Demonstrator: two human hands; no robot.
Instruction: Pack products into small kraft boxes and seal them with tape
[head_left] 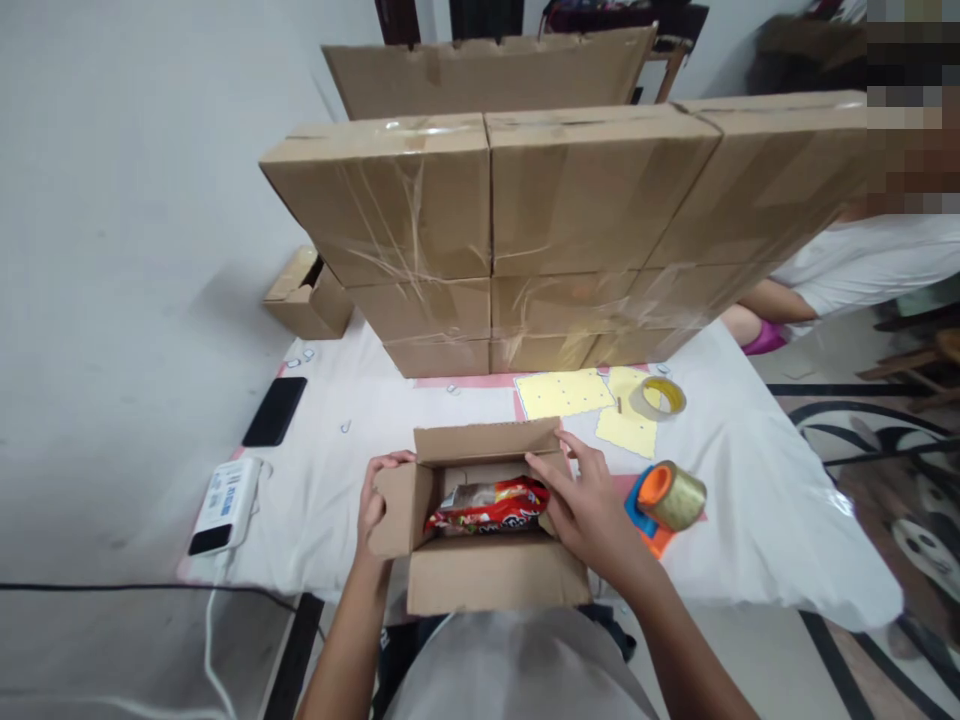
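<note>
**Anna:** Where is the packet now?

**Me:** On my screen the red snack packet [491, 505] lies inside the open box [480, 580], directly between the two hands.

**Anna:** And which way does it point?

**Me:** Its long axis runs sideways, from one hand to the other. One short end points toward the left hand [373, 500]. The other end points toward the right hand [589, 505] and sits a little farther from the body, so the packet is slightly slanted.

**Anna:** What do the hands do?

**Me:** The left hand is curled around the left flap of the box, with the fingers hooked over its upper edge. The right hand is flat, fingers stretched and close together, and it lies on the right side of the box. I cannot tell if its fingertips touch the packet.

**Anna:** What is around them?

**Me:** Just outside the right hand an orange tape dispenser [660, 500] lies on the table. Beyond that hand there is a tape roll [658, 397] on yellow sheets [564, 393]. Well away from the left hand lies a black phone [274, 411]. Beyond both hands stands a stack of sealed cartons [450, 200].
</note>
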